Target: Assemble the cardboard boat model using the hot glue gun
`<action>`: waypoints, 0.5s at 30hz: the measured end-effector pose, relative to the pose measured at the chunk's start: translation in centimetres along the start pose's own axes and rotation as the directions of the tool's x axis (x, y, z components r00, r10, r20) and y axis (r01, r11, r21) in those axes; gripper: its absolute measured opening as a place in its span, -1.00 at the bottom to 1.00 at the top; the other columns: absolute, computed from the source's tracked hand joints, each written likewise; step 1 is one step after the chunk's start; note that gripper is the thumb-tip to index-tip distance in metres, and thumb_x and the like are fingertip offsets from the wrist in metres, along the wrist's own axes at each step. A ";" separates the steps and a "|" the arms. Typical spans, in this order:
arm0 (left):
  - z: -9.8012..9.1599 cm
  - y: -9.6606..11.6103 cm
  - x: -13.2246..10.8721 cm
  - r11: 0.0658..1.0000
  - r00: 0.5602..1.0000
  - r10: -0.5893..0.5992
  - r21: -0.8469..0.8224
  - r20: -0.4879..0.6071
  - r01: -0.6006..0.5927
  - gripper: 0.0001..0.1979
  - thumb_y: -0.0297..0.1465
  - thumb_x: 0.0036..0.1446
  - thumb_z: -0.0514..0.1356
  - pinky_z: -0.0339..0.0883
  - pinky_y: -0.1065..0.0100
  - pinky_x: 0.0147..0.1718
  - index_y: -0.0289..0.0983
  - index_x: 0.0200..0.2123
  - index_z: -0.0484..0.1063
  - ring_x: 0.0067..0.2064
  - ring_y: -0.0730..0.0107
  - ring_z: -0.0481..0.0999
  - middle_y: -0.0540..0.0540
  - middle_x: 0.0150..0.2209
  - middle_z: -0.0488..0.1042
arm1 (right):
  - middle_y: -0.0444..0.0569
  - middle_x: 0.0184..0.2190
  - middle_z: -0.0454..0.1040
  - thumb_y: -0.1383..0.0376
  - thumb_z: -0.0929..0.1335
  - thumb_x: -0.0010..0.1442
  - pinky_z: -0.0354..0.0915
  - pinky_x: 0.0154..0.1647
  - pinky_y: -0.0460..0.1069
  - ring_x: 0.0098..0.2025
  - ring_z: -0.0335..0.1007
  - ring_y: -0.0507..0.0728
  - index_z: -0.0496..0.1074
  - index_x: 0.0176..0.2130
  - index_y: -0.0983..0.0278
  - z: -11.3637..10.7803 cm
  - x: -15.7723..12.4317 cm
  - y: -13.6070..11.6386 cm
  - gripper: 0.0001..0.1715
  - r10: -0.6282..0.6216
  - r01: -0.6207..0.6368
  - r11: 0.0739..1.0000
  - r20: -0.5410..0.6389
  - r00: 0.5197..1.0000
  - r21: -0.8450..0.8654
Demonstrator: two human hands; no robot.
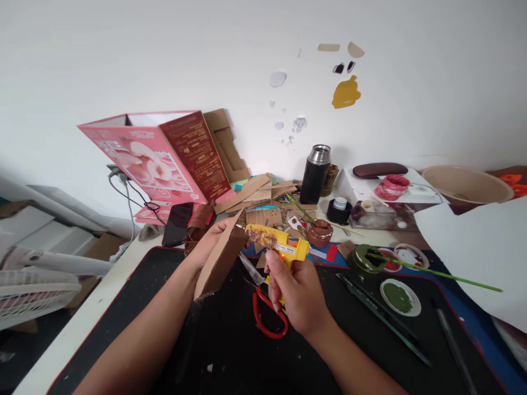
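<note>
My right hand [298, 291] is wrapped round the handle of a yellow hot glue gun [280, 241], whose barrel is smeared with dark residue. The gun's nozzle points left and meets, or nearly meets, the upper edge of a folded cardboard piece [220, 260]. My left hand [214, 236] grips that cardboard from behind; most of its fingers are hidden by it. Below the gun lie red-handled scissors [269, 323] on a black mat [230, 351], with the blades partly covered.
Cardboard scraps [251, 192] are heaped behind my hands. Beyond them stand a pink box [152, 159] and a black thermos [315, 178]. To the right are a brown paint jar [320, 233], a green paint jar [366, 258] with a brush across it, and a paint lid [400, 297]. A phone [178, 224] lies left.
</note>
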State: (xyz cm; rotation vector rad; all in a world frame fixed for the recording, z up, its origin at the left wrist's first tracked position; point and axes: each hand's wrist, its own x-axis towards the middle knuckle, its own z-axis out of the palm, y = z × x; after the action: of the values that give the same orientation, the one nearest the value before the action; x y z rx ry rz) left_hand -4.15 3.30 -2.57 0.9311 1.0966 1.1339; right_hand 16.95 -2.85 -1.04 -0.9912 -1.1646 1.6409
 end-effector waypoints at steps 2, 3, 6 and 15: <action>0.0 0.1 0.0 1.000 1.000 -0.001 0.004 0.007 0.001 -0.74 -0.34 -0.22 0.57 0.36 0.45 -0.55 -0.29 -0.51 0.59 -0.55 0.38 0.53 -0.03 -0.56 0.58 | -0.23 -0.77 0.25 -0.38 0.38 0.21 0.05 -0.73 -0.15 -0.77 0.15 -0.04 0.36 -0.46 0.23 0.0 0.0 0.0 -0.23 0.005 -0.005 1.000 -0.004 1.000 0.004; 0.0 0.1 0.0 1.000 1.000 0.000 0.005 0.011 0.000 -0.74 -0.34 -0.22 0.56 0.36 0.45 -0.55 -0.29 -0.52 0.59 -0.55 0.38 0.53 -0.03 -0.57 0.58 | -0.24 -0.77 0.26 -0.38 0.38 0.21 0.05 -0.74 -0.15 -0.77 0.14 -0.04 0.36 -0.46 0.23 0.0 0.0 0.0 -0.24 0.006 -0.006 1.000 -0.006 1.000 0.006; 0.0 0.0 0.0 1.000 1.000 0.005 0.007 0.015 -0.005 -0.76 -0.32 -0.18 0.55 0.37 0.44 -0.54 -0.29 -0.48 0.60 -0.55 0.39 0.53 -0.03 -0.55 0.59 | -0.23 -0.77 0.26 -0.38 0.38 0.21 0.05 -0.74 -0.14 -0.77 0.15 -0.03 0.36 -0.46 0.22 0.0 0.0 -0.1 -0.25 0.001 -0.001 1.000 -0.004 1.000 0.005; -0.4 -0.5 0.2 1.000 1.000 0.019 0.014 0.019 -0.019 -0.74 -0.28 -0.13 0.55 0.38 0.43 -0.53 -0.29 -0.47 0.60 -0.53 0.36 0.55 -0.04 -0.54 0.59 | -0.24 -0.77 0.25 -0.37 0.37 0.23 0.05 -0.73 -0.15 -0.76 0.14 -0.04 0.35 -0.46 0.23 -0.1 0.1 0.0 -0.24 -0.004 0.004 1.000 -0.008 1.000 -0.004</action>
State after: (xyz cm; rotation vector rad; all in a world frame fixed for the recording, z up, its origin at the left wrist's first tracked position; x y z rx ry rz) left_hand -4.38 3.44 -3.22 0.9639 1.0836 1.1317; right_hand 17.02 -2.75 -1.08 -0.9967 -1.1642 1.6302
